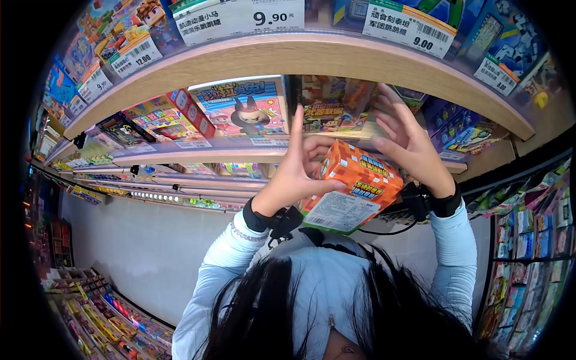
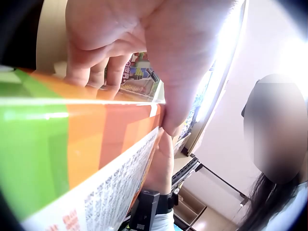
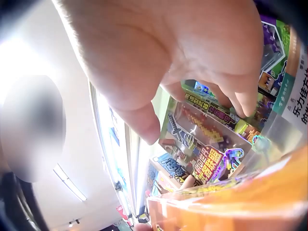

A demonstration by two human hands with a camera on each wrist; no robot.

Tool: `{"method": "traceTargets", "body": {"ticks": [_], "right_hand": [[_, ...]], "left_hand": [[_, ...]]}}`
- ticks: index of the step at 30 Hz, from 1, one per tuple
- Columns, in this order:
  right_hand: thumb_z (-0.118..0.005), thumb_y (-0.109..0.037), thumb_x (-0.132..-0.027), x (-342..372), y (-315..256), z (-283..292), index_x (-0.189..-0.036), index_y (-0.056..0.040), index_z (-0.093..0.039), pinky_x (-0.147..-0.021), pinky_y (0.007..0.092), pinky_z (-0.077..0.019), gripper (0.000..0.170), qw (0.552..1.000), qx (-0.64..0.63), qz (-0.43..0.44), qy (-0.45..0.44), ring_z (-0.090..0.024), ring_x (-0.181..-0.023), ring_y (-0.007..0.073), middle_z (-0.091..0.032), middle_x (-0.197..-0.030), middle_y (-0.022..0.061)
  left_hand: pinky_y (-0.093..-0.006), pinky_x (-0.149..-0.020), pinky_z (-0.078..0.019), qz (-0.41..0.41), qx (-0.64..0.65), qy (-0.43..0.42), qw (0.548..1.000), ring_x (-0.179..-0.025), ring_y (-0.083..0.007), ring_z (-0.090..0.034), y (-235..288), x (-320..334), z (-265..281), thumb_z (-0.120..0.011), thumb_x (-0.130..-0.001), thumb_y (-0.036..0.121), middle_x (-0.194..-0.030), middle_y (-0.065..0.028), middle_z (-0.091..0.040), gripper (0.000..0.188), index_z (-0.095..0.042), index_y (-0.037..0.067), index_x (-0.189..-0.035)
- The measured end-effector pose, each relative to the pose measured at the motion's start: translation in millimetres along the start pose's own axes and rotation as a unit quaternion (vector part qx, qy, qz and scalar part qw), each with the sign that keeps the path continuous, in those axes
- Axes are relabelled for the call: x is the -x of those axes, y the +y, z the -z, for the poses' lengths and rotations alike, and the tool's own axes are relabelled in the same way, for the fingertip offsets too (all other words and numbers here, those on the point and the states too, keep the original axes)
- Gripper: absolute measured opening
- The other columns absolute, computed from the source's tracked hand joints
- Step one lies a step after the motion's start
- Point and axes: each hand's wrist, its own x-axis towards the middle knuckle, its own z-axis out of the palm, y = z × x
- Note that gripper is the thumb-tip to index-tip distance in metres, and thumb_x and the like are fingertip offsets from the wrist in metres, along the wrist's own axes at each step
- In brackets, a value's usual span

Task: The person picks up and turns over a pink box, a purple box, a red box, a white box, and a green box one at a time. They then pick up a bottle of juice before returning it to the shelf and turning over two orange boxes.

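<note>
An orange box (image 1: 360, 186) with a green and white lower part is in the left hand (image 1: 294, 180). The left thumb lies on its printed face, some fingers bend around its edge, and the index finger points up toward the shelf. Close up in the left wrist view, the left hand (image 2: 159, 53) presses the box's edge (image 2: 86, 139). On the shelf stands a windowed box (image 1: 336, 105) with toy weapons, also seen in the right wrist view (image 3: 207, 134). The right hand (image 1: 414, 144) is beside it with extended, spread fingers; whether its fingertips (image 3: 245, 103) touch that box I cannot tell.
To the left on the same shelf stand a blue and pink box (image 1: 243, 108) and a red and yellow box (image 1: 174, 114). Purple boxes (image 1: 450, 126) are to the right. A wooden shelf edge (image 1: 288, 54) with price labels runs above the hands.
</note>
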Motion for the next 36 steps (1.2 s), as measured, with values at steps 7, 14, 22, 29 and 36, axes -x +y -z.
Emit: {"method": "traceTargets", "body": {"ticks": [7,14,22,29,36], "right_hand": [[-0.071,-0.019,-0.086,0.3,-8.4,-2.4,-0.152,-0.0098,-0.018,-0.114,0.0437,-0.0270,0.085,1.000,0.025,-0.005,-0.019,-0.032,-0.138,0.0310,-0.021,-0.154,0.0152],[-0.071,-0.023,-0.086,4.8,-3.8,-1.9,-0.151,-0.0097,-0.022,-0.113,0.0445,-0.0269,0.083,1.000,0.028,-0.002,-0.013,-0.032,-0.138,0.0298,-0.026,-0.153,0.0134],[-0.071,-0.024,-0.087,9.1,-4.4,3.1,-0.149,-0.0066,-0.027,-0.114,0.0427,-0.0255,0.078,0.999,0.025,-0.012,-0.017,-0.030,-0.139,0.0289,-0.029,-0.152,0.0125],[-0.069,-0.023,-0.088,13.7,3.7,8.7,-0.147,-0.0091,-0.033,-0.114,0.0422,-0.0255,0.070,0.999,0.042,-0.001,-0.030,-0.030,-0.140,0.0257,-0.030,-0.151,0.0138],[-0.069,-0.024,-0.088,12.3,14.1,11.4,-0.147,-0.0100,-0.033,-0.114,0.0426,-0.0255,0.070,0.998,0.010,-0.008,-0.061,-0.030,-0.140,0.0240,-0.033,-0.150,0.0141]], "left_hand": [[-0.0360,-0.092,-0.0509,-0.034,0.027,0.029,0.999,-0.115,-0.0256,-0.055,0.4,1.3,-0.8,-0.081,-0.070,-0.003,-0.124,-0.0206,-0.050,0.134,0.025,0.018,-0.148],[-0.0368,-0.093,-0.0499,-0.032,-0.007,0.035,0.999,-0.115,-0.0257,-0.055,1.7,7.9,-6.9,-0.080,-0.070,-0.004,-0.124,-0.0206,-0.050,0.134,0.027,0.019,-0.147],[-0.0371,-0.094,-0.0503,-0.033,-0.008,0.042,0.999,-0.116,-0.0264,-0.055,3.9,9.9,-10.7,-0.079,-0.071,-0.005,-0.124,-0.0216,-0.050,0.133,0.027,0.019,-0.147],[-0.0356,-0.089,-0.0535,-0.037,0.006,0.060,0.997,-0.114,-0.0256,-0.056,-2.7,6.7,-13.7,-0.078,-0.071,-0.007,-0.122,-0.0210,-0.052,0.132,0.028,0.019,-0.146],[-0.0340,-0.088,-0.0543,-0.030,0.021,0.054,0.998,-0.113,-0.0246,-0.057,-5.2,1.8,-17.9,-0.077,-0.071,-0.007,-0.122,-0.0200,-0.052,0.132,0.027,0.020,-0.147]]}}
